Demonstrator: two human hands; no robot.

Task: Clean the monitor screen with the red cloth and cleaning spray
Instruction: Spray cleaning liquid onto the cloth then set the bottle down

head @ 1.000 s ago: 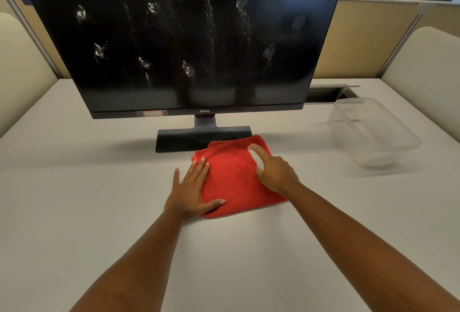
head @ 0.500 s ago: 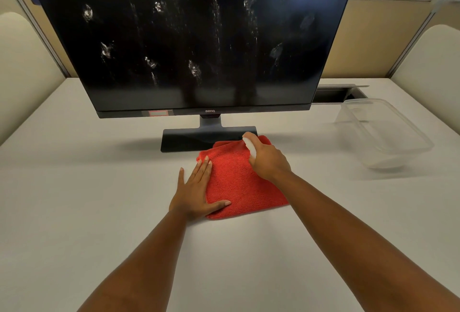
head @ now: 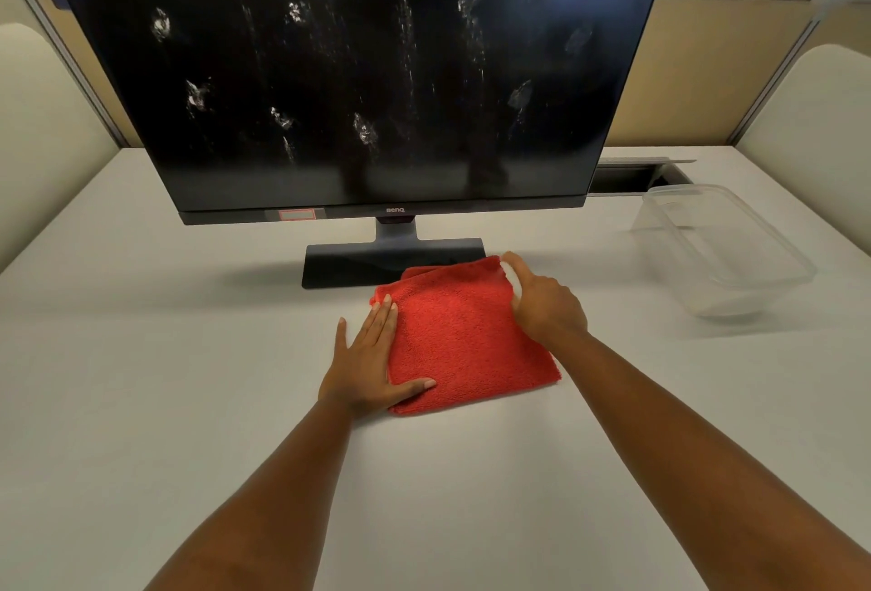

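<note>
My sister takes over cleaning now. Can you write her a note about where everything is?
Left hand: flat, pressing the folded red cloth onto the desk.
Right hand: gripping a small white spray bottle at the cloth's far right corner.
Monitor screen: behind the cloth, covered in white smudges and streaks.
Done: apparently no wiping.
Left: wipe the screen clean.

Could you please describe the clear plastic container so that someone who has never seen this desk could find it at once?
Start from the big dark monitor standing at the middle of the grey desk. Look to its right, past the red cloth lying before the stand. There sits the clear plastic container, rectangular, the only see-through thing on the desk.
</note>
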